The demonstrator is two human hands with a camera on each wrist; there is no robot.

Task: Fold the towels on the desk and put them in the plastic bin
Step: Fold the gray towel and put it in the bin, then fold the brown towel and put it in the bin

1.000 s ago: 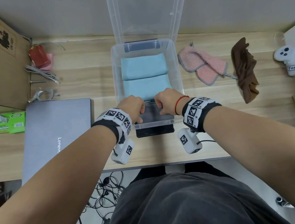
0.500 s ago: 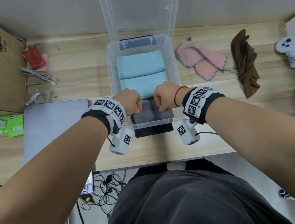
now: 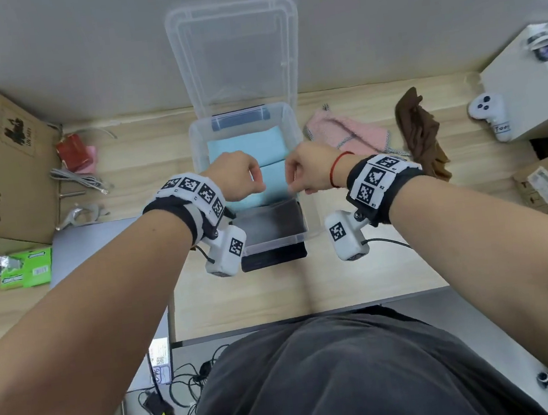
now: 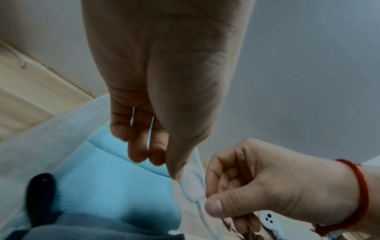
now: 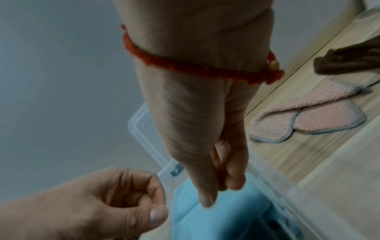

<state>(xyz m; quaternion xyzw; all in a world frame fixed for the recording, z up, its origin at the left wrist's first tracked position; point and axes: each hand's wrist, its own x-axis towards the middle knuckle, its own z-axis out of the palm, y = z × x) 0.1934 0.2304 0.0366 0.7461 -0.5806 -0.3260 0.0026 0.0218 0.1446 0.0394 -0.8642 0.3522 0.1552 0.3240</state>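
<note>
The clear plastic bin (image 3: pixel 271 240) stands mid-desk with two folded light blue towels (image 3: pixel 244 148) at its back and a folded dark grey towel (image 3: pixel 274 219) at its front. My left hand (image 3: pixel 256 185) and right hand (image 3: pixel 296 178) hover side by side just above the bin, fingers curled, holding nothing. The left wrist view shows the left hand (image 4: pixel 154 155) over the blue towel (image 4: pixel 107 186), with the right hand (image 4: pixel 226 186) beside it. A crumpled pink towel (image 3: pixel 346 131) and a brown towel (image 3: pixel 420 134) lie on the desk right of the bin.
The bin's lid (image 3: pixel 237 56) stands up against the wall behind it. A closed grey laptop (image 3: pixel 97 242) lies at the left front, with a cardboard box (image 3: pixel 9 170) and cables beyond. A white controller (image 3: pixel 490 115) and boxes crowd the right edge.
Both hands have let go of the grey towel, which now lies in the bin's front, and have risen and moved apart above the bin.
</note>
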